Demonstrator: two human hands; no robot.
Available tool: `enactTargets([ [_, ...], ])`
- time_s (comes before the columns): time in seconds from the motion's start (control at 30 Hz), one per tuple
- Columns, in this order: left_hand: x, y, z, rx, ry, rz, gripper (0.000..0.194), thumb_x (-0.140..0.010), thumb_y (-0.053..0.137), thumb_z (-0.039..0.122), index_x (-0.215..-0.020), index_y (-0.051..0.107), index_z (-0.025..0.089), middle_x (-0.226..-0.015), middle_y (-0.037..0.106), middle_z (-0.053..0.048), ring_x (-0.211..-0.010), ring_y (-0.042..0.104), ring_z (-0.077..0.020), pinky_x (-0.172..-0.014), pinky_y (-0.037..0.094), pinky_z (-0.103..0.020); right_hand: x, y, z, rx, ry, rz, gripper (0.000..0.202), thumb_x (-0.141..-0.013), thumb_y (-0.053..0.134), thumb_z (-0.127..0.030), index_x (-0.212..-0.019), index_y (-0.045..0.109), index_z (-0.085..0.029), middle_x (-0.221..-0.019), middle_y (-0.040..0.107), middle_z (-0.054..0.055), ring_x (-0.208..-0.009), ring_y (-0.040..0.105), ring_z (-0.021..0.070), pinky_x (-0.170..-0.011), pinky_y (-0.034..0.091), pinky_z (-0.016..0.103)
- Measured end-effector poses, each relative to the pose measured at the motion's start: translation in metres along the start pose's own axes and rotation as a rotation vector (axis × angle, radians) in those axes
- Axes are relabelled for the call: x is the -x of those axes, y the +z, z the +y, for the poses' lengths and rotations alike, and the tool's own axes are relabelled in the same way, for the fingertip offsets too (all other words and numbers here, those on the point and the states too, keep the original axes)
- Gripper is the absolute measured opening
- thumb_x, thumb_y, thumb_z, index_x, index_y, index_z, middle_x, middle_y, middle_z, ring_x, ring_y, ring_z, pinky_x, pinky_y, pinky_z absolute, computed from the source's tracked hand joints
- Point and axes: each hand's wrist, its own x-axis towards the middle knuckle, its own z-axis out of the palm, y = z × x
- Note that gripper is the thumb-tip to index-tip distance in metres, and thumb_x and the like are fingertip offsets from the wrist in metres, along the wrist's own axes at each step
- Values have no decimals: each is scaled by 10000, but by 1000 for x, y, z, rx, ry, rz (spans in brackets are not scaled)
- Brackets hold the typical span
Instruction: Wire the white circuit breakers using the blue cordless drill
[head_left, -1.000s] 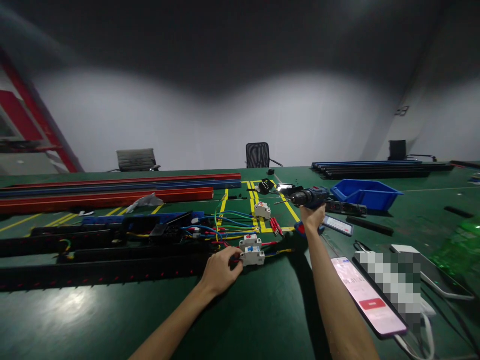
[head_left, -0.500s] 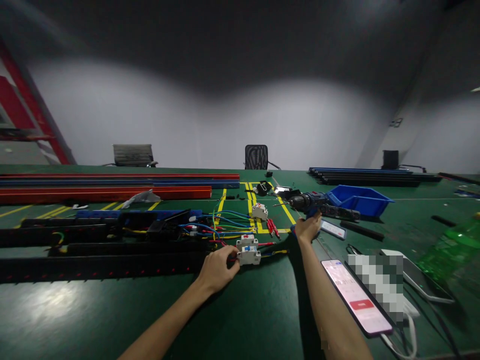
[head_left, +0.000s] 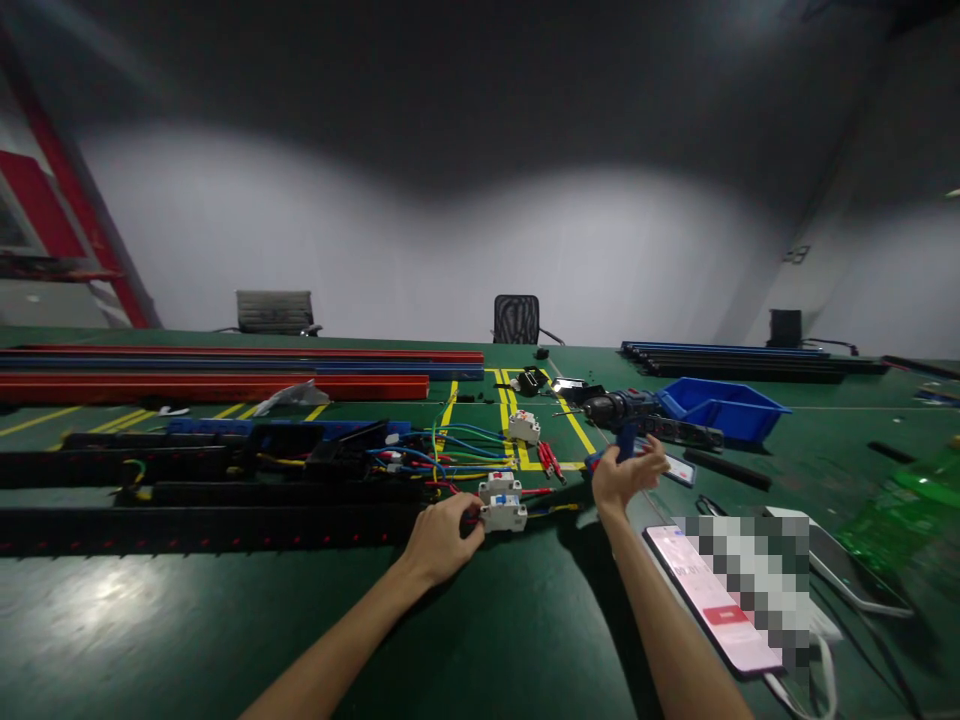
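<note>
Right hand [head_left: 621,484] has just been opened: half a second ago the cordless drill [head_left: 622,405] was gripped by its handle, now the fingers are spread and the handle is no longer wrapped. Nothing is seen held in that grip; whether the palm still brushes the handle can't be told. Drill is left standing upright on the table [head_left: 525,630], bit pointed left, just in front of the blue bin [head_left: 739,424]. Left hand [head_left: 442,535] is unchanged: its grip is kept nearly closed, thumb and fingers pinched at the left end of the front circuit breaker [head_left: 506,516], wires there half hidden. Rear circuit breaker [head_left: 500,484] is set just behind it. Judged meaning: driving is paused, right hand is freed, breaker is still steadied.
</note>
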Motion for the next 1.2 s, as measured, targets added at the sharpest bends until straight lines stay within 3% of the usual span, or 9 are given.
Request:
enactTargets([
  [0.07,1,0,1,1,5,2,206,-825,613,248,-1020,678,260,-1005,734,-6,-830,684,-200,-675,442,-281,7,1,-8,23,-38,-26,433,-893,357,-269,-1306,349,-143,-1228,455,197,-1193,457,336,-1026,346,521],
  [0.13,1,-1,1,-3,11,10,197,-829,610,248,-1014,677,264,-999,733,2,-831,683,-198,-678,439,-283,13,5,-13,29,-112,-133,290,-884,410,-278,-1154,474,-194,-1123,532,124,-1055,550,273,-946,422,412],
  [0.3,0,1,-1,5,24,17,181,-829,617,245,-1000,673,263,-996,733,6,-831,683,-188,-697,440,-278,26,20,1,111,-172,-426,280,-833,570,-291,-1103,551,-222,-1040,612,64,-879,626,217,-756,455,309],
  [0.4,0,3,-3,6,19,21,186,-828,618,249,-1006,670,263,-1004,733,6,-830,682,-189,-694,441,-275,26,28,15,166,-154,-557,236,-794,631,-251,-1022,607,-196,-949,650,63,-885,644,219,-756,449,293],
  [0.67,0,7,-7,3,34,38,208,-825,617,245,-1023,675,267,-1013,731,5,-803,680,-192,-693,455,-283,18,33,22,132,-50,-697,104,-792,626,-231,-873,682,-199,-871,710,77,-893,675,241,-762,464,306],
  [0.93,0,7,-8,138,29,125,416,-871,632,359,-1274,558,291,-1014,692,11,-524,584,-104,-549,472,-252,-1,6,-3,-295,-40,-864,301,-774,674,-469,-901,641,-198,-830,700,50,-821,664,225,-702,494,312],
  [1.03,1,7,-8,206,49,223,464,-889,634,421,-1317,526,278,-1051,680,-7,-513,572,-85,-533,480,-239,4,-13,-24,-505,-68,-1054,419,-721,767,-496,-963,587,-205,-828,676,9,-765,640,175,-659,478,275],
  [1.1,1,7,-10,249,80,279,477,-900,628,438,-1331,520,263,-1077,675,-23,-528,573,-81,-543,494,-234,11,-24,-37,-768,-53,-1298,423,-699,826,-442,-895,537,-204,-825,645,-12,-754,615,140,-680,468,260],
  [1.2,1,8,-11,299,134,334,434,-928,600,414,-1323,529,247,-1096,669,-35,-556,575,-80,-572,514,-231,22,-33,-51,-972,-7,-1498,453,-684,866,-365,-794,456,-205,-805,627,-29,-724,589,103,-690,461,243],
])
